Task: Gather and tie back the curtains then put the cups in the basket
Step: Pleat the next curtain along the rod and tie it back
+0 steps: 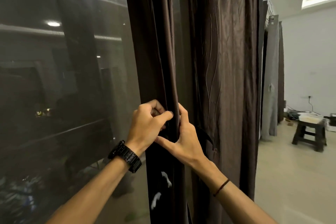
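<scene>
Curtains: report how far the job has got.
Done: the brown curtain hangs bunched in folds. In hand: left hand and right hand both grip one fold; a dark strap hangs behind the right hand, not yet round the fabric. Left: tying back, then cups, with no cups or basket in view.

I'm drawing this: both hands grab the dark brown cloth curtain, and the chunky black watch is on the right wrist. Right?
Not quite. The head view shows the chunky black watch on the left wrist; the right wrist wears only a thin dark cord bracelet. The left hand and right hand do grab the dark brown cloth curtain.
</scene>
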A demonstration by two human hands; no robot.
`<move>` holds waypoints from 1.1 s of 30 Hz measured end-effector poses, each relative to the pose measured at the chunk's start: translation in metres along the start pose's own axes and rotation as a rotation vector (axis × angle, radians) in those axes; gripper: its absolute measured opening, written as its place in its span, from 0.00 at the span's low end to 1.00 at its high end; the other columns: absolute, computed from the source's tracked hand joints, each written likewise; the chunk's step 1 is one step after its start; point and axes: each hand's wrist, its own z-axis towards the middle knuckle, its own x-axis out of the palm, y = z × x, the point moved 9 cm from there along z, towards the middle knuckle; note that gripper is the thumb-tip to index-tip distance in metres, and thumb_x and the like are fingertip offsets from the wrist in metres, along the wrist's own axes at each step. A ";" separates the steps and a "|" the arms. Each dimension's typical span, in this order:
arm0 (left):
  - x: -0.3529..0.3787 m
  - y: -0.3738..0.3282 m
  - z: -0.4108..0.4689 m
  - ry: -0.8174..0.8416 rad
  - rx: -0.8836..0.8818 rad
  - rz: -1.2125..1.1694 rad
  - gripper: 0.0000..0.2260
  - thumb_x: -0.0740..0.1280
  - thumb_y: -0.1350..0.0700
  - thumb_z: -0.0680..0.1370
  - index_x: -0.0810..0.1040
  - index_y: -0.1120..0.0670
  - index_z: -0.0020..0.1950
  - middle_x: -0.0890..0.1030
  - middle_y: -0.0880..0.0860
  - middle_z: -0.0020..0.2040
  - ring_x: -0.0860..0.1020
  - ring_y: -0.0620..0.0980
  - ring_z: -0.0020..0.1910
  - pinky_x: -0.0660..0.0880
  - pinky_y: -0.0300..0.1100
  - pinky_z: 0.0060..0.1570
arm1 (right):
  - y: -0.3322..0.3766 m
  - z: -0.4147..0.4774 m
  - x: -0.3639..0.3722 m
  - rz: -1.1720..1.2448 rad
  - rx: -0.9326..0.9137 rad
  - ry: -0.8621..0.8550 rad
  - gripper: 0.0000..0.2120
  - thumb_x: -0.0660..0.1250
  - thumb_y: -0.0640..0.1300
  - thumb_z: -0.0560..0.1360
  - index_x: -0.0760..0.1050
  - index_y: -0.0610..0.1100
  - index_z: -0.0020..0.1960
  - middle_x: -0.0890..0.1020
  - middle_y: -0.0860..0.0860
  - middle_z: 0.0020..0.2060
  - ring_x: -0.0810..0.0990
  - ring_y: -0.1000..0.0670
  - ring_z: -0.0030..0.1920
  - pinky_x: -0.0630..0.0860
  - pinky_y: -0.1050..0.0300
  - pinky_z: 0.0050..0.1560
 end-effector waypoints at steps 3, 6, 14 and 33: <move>0.012 0.024 -0.022 0.052 -0.054 -0.050 0.09 0.69 0.50 0.74 0.80 0.54 0.38 0.82 0.50 0.33 0.81 0.46 0.36 0.79 0.45 0.40 | -0.014 -0.024 -0.002 -0.005 0.056 0.028 0.42 0.76 0.37 0.73 0.56 0.46 0.79 0.83 0.54 0.56 0.84 0.55 0.55 0.81 0.54 0.57; 0.024 0.046 -0.044 0.127 -0.090 -0.044 0.06 0.65 0.53 0.71 0.81 0.51 0.40 0.83 0.53 0.37 0.82 0.52 0.41 0.79 0.52 0.47 | -0.018 -0.043 -0.004 0.020 0.080 0.074 0.39 0.70 0.31 0.72 0.59 0.47 0.78 0.82 0.51 0.46 0.83 0.49 0.42 0.81 0.48 0.45; 0.036 0.074 -0.071 0.275 -0.009 0.100 0.19 0.78 0.65 0.71 0.80 0.45 0.54 0.85 0.46 0.43 0.83 0.45 0.39 0.80 0.40 0.41 | -0.032 -0.054 -0.007 0.021 0.137 0.141 0.40 0.63 0.24 0.67 0.66 0.47 0.75 0.82 0.52 0.50 0.82 0.52 0.46 0.78 0.60 0.45; 0.027 0.057 -0.064 0.055 0.042 -0.239 0.21 0.72 0.42 0.73 0.78 0.45 0.65 0.85 0.44 0.54 0.84 0.44 0.54 0.81 0.43 0.55 | -0.022 -0.063 0.027 -0.124 -0.009 0.016 0.26 0.57 0.27 0.70 0.75 0.37 0.66 0.82 0.43 0.57 0.82 0.45 0.58 0.80 0.44 0.57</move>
